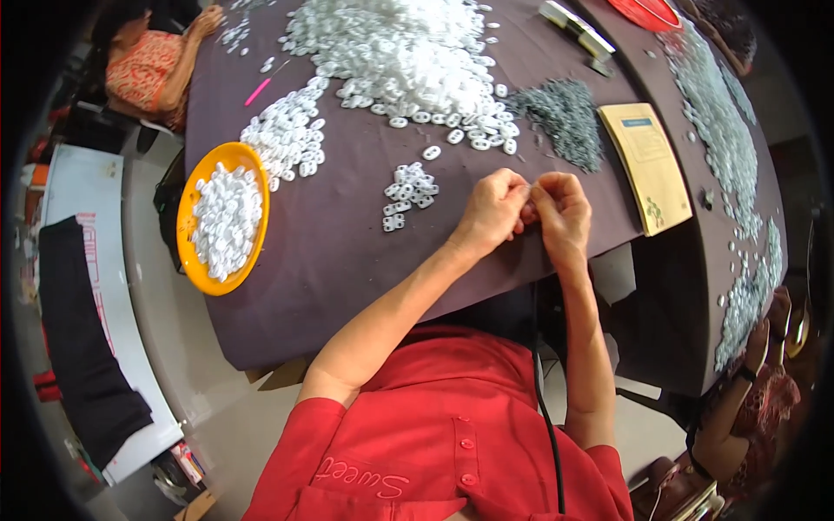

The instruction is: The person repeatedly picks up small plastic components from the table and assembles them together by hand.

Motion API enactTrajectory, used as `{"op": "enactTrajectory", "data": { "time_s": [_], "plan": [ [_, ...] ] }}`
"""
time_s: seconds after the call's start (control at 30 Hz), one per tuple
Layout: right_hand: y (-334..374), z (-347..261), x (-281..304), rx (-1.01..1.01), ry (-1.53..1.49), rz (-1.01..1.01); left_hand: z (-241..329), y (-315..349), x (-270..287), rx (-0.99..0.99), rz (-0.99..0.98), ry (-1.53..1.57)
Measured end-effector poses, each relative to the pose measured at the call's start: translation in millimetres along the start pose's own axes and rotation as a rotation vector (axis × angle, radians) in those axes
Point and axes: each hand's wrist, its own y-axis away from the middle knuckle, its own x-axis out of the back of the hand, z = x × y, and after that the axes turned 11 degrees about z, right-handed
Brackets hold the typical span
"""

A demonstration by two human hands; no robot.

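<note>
My left hand (497,208) and my right hand (565,214) meet over the near edge of the dark tablecloth (339,286). Both are closed, thumbs and fingertips pinched together around something too small and hidden to name. To the left of them lies a small group of white oval pieces with holes (411,186), some set side by side. Beyond my hands spreads a big heap of white oval pieces (408,52). A pile of small grey pieces (565,122) sits just past my right hand.
An orange oval tray (185,230) of white pieces stands at the left edge, near a pink-handled tool (258,92). On the right are a yellow-brown booklet (645,169) and a second table with pale pieces (725,139). Other people sit at far left and lower right.
</note>
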Motion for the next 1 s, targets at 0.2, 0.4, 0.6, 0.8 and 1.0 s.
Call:
{"op": "enactTrajectory", "data": {
  "time_s": [0.2, 0.4, 0.6, 0.8, 1.0],
  "plan": [
    [4, -2, -1, 0.003, -0.055, 0.049, 7, -1, -1, 0.028, -0.029, -0.071],
    [7, -6, -1, 0.001, -0.102, 0.059, 12, -3, -1, 0.069, -0.041, -0.150],
    [8, 0, 3, 0.052, -0.068, 0.016, 10, -8, 3, 0.118, -0.094, -0.104],
    [4, 1, 1, 0.053, 0.040, 0.048, 6, -6, 3, 0.103, -0.064, -0.011],
    [5, -7, 5, 0.007, 0.229, -0.029, 3, -1, 1, 0.042, -0.006, 0.024]
  ]
}}
